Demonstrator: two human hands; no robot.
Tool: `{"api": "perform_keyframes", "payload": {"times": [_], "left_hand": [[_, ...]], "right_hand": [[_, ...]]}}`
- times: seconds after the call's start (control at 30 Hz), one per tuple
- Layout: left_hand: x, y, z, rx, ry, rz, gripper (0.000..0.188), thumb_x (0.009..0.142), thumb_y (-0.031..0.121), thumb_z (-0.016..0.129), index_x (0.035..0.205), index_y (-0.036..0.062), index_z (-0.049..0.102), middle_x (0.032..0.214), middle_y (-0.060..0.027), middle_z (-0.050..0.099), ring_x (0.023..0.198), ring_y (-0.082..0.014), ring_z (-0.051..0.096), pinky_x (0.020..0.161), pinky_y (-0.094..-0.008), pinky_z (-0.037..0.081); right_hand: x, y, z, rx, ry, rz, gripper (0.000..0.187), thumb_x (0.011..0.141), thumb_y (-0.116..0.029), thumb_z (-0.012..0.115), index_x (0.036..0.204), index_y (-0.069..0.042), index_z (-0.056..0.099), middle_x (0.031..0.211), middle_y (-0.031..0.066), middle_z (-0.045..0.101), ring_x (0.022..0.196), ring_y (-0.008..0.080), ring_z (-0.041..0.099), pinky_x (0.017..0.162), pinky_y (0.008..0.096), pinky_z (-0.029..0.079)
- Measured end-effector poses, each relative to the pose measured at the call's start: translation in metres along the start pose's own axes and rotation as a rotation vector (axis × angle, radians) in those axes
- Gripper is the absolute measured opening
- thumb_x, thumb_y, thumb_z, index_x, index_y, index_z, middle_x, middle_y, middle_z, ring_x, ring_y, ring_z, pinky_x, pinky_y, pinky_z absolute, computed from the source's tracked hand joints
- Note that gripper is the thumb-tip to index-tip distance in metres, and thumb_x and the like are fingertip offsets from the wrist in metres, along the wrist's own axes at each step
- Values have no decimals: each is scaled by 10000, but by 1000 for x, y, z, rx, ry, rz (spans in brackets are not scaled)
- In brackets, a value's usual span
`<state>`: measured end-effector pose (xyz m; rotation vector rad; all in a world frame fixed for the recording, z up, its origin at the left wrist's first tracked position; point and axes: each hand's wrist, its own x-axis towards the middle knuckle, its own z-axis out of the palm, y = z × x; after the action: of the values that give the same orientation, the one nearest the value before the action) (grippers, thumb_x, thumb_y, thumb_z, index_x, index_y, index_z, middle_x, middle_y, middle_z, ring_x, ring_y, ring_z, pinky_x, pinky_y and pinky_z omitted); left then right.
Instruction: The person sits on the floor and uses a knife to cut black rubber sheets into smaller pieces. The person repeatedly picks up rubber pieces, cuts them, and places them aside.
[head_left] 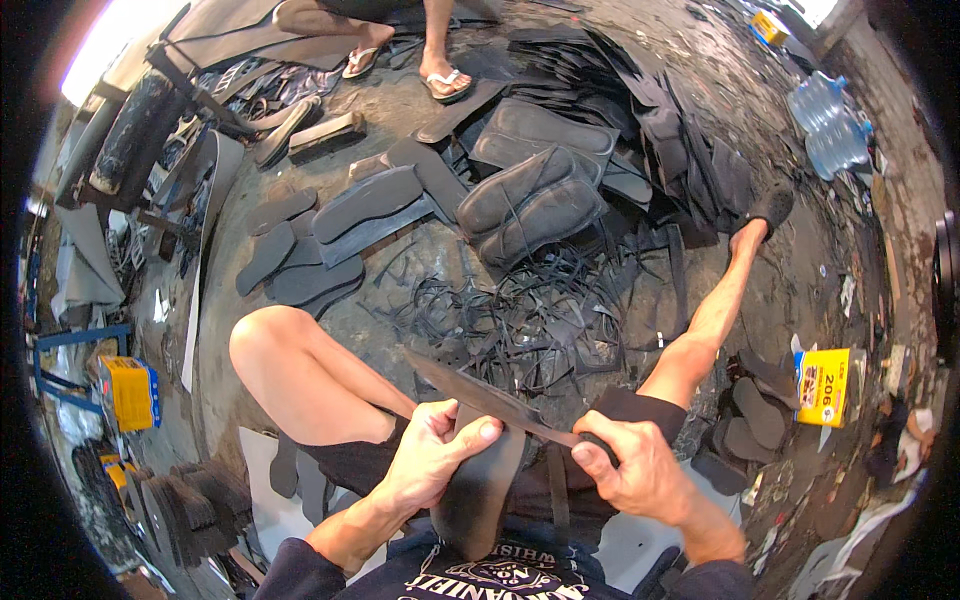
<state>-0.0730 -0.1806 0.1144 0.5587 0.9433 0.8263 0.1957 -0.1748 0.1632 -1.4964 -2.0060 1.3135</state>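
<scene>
In the head view, the left hand (435,458) is closed around the upper part of a dark sole (482,492), its thumb laid along the face, and the right hand (632,462) is wrapped around the handle end of a long knife (500,403). The sole stands over the lap, its lower end near the shirt (470,578), and the blade crosses its upper end, the point reaching out past the left hand toward the strips (530,335) on the floor. Whether the edge is biting into the sole or only resting there, I cannot tell. Trimming the rim seems to be the step in hand; for a clean line, the sole wants a firm hold against the body, the blade one flat angle, and the stroke a long, even pull rather than short sawing. The left thumb lies very near the blade, so a lower grip would be safer. Cut soles (370,203) lie beyond the knees, and the bound bundle (530,207) sits near them.
</scene>
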Motion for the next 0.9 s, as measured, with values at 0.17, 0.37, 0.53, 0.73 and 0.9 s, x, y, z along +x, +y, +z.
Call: {"api": "perform_keyframes", "payload": {"times": [0.17,0.37,0.53,0.73,0.9], "left_hand": [[-1,-1,11,18,-40,-52,417,970,375,842,1094,-16,767,1036,-135,811,886,-177,750,821,-340,613],[3,1,21,-47,-109,-178,283,1015,175,812,1223,-11,766,1058,-48,798,932,-102,725,860,-283,602],[15,-6,25,56,-117,-180,252,1000,247,836,1113,35,762,1026,-19,776,916,-89,709,828,-277,596],[44,36,-43,-393,742,637,252,1017,149,791,1229,82,672,1196,-21,721,1106,-126,684,937,-305,560],[38,20,-14,-250,637,548,360,974,58,812,1289,3,647,1206,-50,726,1065,-149,707,959,-296,565]], "right_hand": [[32,-26,-46,-19,-351,111,547,1125,-544,498,1113,-36,702,837,305,701,829,540,689,726,597,536],[71,-24,-61,-92,-658,153,675,1158,-591,374,1238,-17,720,1068,273,763,1037,452,733,931,521,557],[119,-16,-81,-39,-1088,414,794,1124,-724,316,1100,-34,709,779,66,633,702,193,607,651,369,512],[83,39,-64,860,-124,236,711,1129,-711,299,998,-69,574,617,-26,474,476,54,385,455,228,362],[71,29,59,433,183,-57,455,1122,-499,551,1096,-50,620,729,89,623,626,227,661,555,408,499]]}}
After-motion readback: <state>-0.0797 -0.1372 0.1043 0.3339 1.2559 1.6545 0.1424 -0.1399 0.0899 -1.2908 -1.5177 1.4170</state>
